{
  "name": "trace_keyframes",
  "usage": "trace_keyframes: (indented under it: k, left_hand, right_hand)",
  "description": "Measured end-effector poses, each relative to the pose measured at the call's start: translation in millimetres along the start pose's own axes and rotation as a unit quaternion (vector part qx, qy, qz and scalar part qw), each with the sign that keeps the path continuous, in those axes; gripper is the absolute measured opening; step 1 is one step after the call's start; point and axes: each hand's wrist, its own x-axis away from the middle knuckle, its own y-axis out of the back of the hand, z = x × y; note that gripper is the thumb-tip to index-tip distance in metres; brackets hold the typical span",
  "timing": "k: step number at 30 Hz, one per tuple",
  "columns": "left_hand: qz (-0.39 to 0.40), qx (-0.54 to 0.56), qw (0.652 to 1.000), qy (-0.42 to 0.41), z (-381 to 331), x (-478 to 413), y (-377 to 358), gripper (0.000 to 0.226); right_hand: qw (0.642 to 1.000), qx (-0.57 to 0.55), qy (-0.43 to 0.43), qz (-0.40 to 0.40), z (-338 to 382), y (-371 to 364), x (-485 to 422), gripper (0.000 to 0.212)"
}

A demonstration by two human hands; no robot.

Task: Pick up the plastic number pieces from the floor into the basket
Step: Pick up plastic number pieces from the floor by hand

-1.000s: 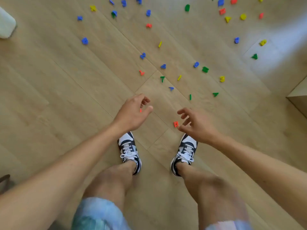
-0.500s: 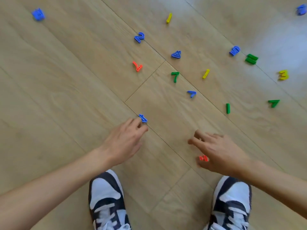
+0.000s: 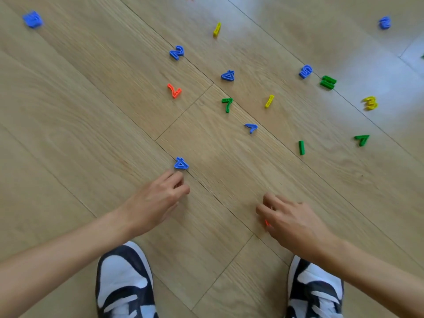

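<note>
Head view looks down at a wood floor [image 3: 91, 111] strewn with plastic number pieces, between two black-and-white shoes [image 3: 125, 281]. The nearest blue 4 [image 3: 181, 163] serves as landmark. The left hand [image 3: 158, 200] sits just below it, fingers curled in a loose grip with the tips just short of the piece; a speck of something may be tucked under them, but I cannot tell whether it grasps anything. The right hand [image 3: 291, 220] lies to the lower right of the 4, fingers bent down over a red piece [image 3: 267, 222], only a sliver showing; a closed pinch cannot be confirmed.

Above the 4 lie an orange 2 [image 3: 174, 90], a green 7 [image 3: 227, 104], a second blue 4 and a blue 2; off to the right, a blue 7, a green 1 and others. No basket shows.

The pieces look light, stiff, thin and smooth, likely to skid on the floor; a pinch across the outer edges should suit. The only readable marks are the numerals themselves.
</note>
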Motion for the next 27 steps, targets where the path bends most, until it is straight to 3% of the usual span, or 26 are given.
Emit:
trace_keyframes:
  k: [8, 11, 12, 13, 16, 18, 19, 20, 21, 22, 23, 24, 25, 26, 27]
  left_hand:
    - [-0.050, 0.090, 0.994, -0.023, -7, -3, -12, 0.042]
    - [-0.116, 0.253, 0.960, 0.042, -11, -8, -10, 0.037]
    - [-0.141, 0.345, 0.923, 0.093, -13, -12, -6, 0.034]
    - [-0.149, 0.454, 0.865, 0.154, -16, -17, -1, 0.032]
    - [-0.124, 0.705, 0.651, 0.252, -21, -30, 14, 0.033]
    - [-0.104, 0.791, 0.539, 0.269, -19, -37, 22, 0.032]
    - [-0.100, 0.805, 0.515, 0.277, -17, -40, 26, 0.028]
    - [-0.106, 0.789, 0.532, 0.286, -15, -43, 28, 0.024]
    - [-0.124, 0.728, 0.608, 0.292, -12, -46, 28, 0.021]
    - [-0.149, 0.608, 0.726, 0.285, -7, -48, 26, 0.019]
    - [-0.175, 0.440, 0.842, 0.259, 0, -48, 24, 0.018]
    - [-0.190, 0.273, 0.918, 0.215, 6, -48, 23, 0.017]
    - [-0.181, 0.140, 0.957, 0.179, 12, -47, 22, 0.018]
    - [-0.156, 0.054, 0.973, 0.163, 18, -46, 21, 0.023]
    - [-0.129, 0.001, 0.979, 0.161, 23, -45, 20, 0.030]
  right_hand:
    - [0.993, -0.107, -0.057, -0.015, 10, 1, -4, 0.021]
    - [0.987, -0.144, -0.065, -0.003, 10, -3, -5, 0.021]
    - [0.986, -0.155, -0.066, 0.003, 9, -5, -6, 0.021]
    - [0.984, -0.166, -0.066, 0.009, 8, -5, -6, 0.022]
    - [0.961, -0.268, -0.076, 0.000, 6, 1, -8, 0.018]
    - [0.896, -0.426, -0.121, -0.019, 1, 10, -12, 0.023]
    - [0.835, -0.529, -0.148, -0.023, -2, 16, -15, 0.028]
    - [0.757, -0.632, -0.163, -0.030, -6, 20, -18, 0.031]
    - [0.666, -0.726, -0.169, -0.033, -12, 23, -22, 0.033]
    - [0.576, -0.799, -0.171, -0.030, -17, 25, -25, 0.032]
    - [0.511, -0.842, -0.170, -0.029, -24, 28, -29, 0.030]
    - [0.473, -0.864, -0.171, -0.036, -32, 30, -32, 0.026]
    - [0.459, -0.868, -0.180, -0.053, -39, 33, -36, 0.021]
    - [0.469, -0.856, -0.203, -0.078, -46, 35, -40, 0.016]
    - [0.509, -0.819, -0.240, -0.112, -53, 36, -44, 0.011]
